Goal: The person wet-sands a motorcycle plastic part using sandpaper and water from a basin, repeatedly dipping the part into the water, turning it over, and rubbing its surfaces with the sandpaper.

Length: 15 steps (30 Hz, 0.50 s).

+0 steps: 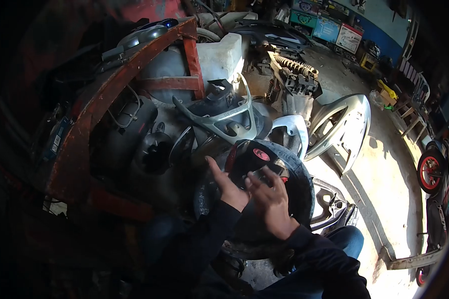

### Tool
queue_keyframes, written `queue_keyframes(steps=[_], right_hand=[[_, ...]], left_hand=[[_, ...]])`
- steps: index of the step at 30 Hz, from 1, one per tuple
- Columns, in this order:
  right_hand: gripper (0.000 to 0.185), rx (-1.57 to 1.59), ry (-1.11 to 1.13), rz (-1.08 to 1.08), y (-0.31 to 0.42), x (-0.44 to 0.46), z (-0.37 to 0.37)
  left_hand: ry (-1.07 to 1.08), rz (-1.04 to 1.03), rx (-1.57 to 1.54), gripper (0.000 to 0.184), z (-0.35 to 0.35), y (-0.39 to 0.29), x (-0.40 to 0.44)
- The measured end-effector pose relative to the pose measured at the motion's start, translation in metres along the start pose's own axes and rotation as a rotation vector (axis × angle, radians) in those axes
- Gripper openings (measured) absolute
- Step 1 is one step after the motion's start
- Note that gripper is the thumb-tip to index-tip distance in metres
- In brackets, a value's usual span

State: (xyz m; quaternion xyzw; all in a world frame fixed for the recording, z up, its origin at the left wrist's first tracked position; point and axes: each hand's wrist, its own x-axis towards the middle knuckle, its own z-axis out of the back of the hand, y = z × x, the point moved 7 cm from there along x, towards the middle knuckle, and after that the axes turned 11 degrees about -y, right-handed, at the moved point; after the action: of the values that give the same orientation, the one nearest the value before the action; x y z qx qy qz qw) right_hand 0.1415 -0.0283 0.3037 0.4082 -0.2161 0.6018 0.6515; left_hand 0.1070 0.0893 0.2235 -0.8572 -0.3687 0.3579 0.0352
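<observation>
My left hand [228,188] is raised over a round black tub [304,172], thumb stretched up and its other fingers partly hidden. Close beside it, my right hand [272,202] has its fingers apart and slightly bent, a little blurred. Nothing shows in either hand; whether their fingertips touch, I cannot tell. Just beyond them, a glossy black part with a round red emblem [261,154] lies in the tub. A small red and orange piece [284,178] shows behind my right fingers. The inside of the tub is dark.
A rusty red metal frame [119,65] stands at the left. Grey plastic scooter panels [229,122] and a large silver fairing [339,124] lie beyond the tub. A coil spring [297,65] sits farther back. A motorcycle with a red-rimmed wheel [430,171] stands at the right.
</observation>
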Motion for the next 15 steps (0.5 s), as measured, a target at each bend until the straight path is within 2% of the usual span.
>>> queue_keyframes(steps=[2, 4, 5, 9, 10, 12, 13, 15], right_hand=[[0.046, 0.073, 0.03, 0.029, 0.008, 0.0, 0.005], [0.047, 0.023, -0.032, -0.065, -0.014, 0.008, 0.003], [0.041, -0.04, -0.058, -0.029, -0.02, 0.005, -0.003], [0.038, 0.016, 0.006, 0.095, 0.009, 0.007, 0.005], [0.04, 0.026, -0.061, 0.0, -0.007, 0.008, -0.001], [0.042, -0.004, -0.035, -0.037, -0.021, 0.016, -0.007], [0.042, 0.039, -0.01, 0.041, -0.005, 0.014, -0.005], [0.045, 0.116, 0.019, 0.144, 0.018, 0.016, 0.003]], left_hand=[[-0.062, -0.039, 0.059, 0.094, 0.008, -0.003, 0.002], [-0.013, 0.057, -0.063, 0.091, 0.001, 0.002, -0.001], [0.03, 0.036, -0.07, 0.091, -0.003, 0.003, -0.001], [0.102, -0.011, -0.04, 0.089, -0.009, -0.002, -0.006], [0.1, -0.008, -0.036, 0.089, -0.005, -0.001, -0.002], [0.12, 0.082, -0.047, 0.091, -0.004, 0.007, 0.002], [-0.009, 0.038, 0.054, 0.094, 0.003, 0.006, -0.006], [0.02, 0.034, 0.118, 0.096, 0.002, 0.004, -0.014]])
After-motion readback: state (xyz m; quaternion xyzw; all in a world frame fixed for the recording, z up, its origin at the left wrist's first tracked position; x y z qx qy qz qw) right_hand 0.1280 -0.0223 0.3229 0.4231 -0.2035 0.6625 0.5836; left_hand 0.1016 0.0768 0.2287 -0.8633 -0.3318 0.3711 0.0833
